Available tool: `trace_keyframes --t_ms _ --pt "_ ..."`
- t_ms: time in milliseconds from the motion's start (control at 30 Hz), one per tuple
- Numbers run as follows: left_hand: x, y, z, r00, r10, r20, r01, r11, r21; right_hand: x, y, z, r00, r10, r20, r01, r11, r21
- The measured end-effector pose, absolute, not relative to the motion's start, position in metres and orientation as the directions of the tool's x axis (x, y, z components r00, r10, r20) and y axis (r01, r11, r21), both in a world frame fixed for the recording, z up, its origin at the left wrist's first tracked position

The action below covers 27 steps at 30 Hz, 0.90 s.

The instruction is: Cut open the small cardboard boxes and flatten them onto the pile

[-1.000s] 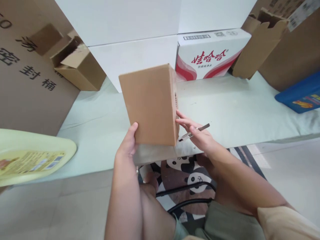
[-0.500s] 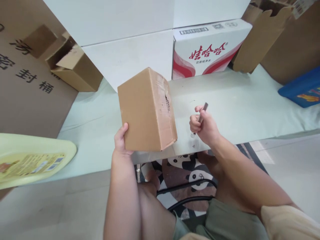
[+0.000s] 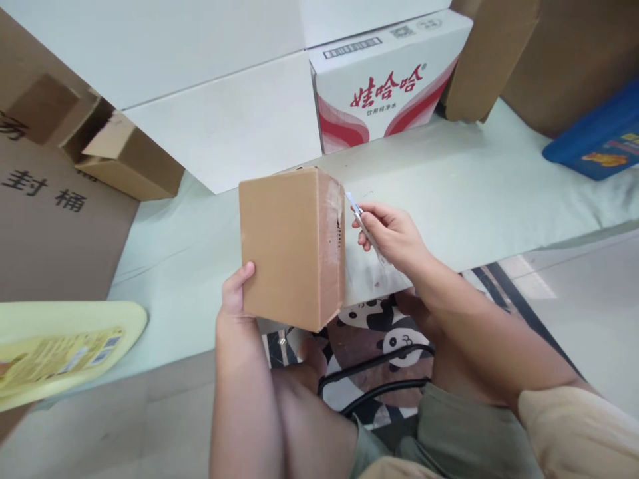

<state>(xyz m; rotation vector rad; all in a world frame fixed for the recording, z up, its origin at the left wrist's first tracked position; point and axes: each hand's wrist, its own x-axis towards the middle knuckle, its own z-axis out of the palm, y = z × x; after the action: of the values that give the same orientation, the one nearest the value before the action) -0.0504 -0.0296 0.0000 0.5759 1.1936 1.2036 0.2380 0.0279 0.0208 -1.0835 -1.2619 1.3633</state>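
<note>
We hold the brown cardboard carton (image 3: pixel 279 246) in the left hand (image 3: pixel 235 289), at its lower left edge. The thumb presses on the broad plain face; the fingers pass behind and are hidden. This grip at the edge likely serves to steady the carton while leaving its taped side (image 3: pixel 330 246) unobstructed and turned toward the right hand (image 3: pixel 394 233).

The carton stands tilted at the front of the cloth-covered bench (image 3: pixel 449 179), with its lower corner projecting past the bench edge in our view. We cannot tell how much of its weight the bench bears.

The right hand is closed around a utility knife (image 3: pixel 367 230), thumb along the handle. We presume this pen-like hold is for fine control of the tip. The blade (image 3: pixel 352 200) points away from us and lies just beside the far edge of the taped side; whether it touches cannot be determined.

The white water carton with red lettering (image 3: pixel 379 100) stands behind, the yellow jug (image 3: pixel 74 346) lies at left and the blue container (image 3: pixel 599 146) sits at far right. This arrangement gives both hands working room.
</note>
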Motion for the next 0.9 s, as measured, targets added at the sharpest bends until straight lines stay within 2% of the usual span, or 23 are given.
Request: trace_keyframes --t_ms 200,333,500,667,900 --pt "-0.047 -0.031 0.004 -0.111 0.897 -0.427 -0.401 0.352 0.845 0.237 0.027 0.024 -0.092 0.995 0.035 0.046 0.039 -0.998" --pt "-0.044 -0.032 0.005 -0.131 0.88 -0.457 -0.366 0.385 0.847 0.238 0.025 0.027 0.009 0.994 0.105 0.222 0.1 -0.97" --pt "-0.035 -0.032 0.01 -0.116 0.898 -0.425 -0.337 0.367 0.867 0.24 0.024 0.033 0.0 0.988 0.152 0.407 0.139 -0.903" --pt "-0.029 -0.035 0.012 -0.094 0.914 -0.395 -0.318 0.348 0.882 0.239 0.022 0.034 -0.105 0.98 0.169 0.459 0.199 -0.866" --pt "-0.028 -0.036 0.01 -0.143 0.91 -0.389 -0.41 0.304 0.86 0.233 0.016 0.034 -0.196 0.958 0.207 0.453 0.276 -0.848"
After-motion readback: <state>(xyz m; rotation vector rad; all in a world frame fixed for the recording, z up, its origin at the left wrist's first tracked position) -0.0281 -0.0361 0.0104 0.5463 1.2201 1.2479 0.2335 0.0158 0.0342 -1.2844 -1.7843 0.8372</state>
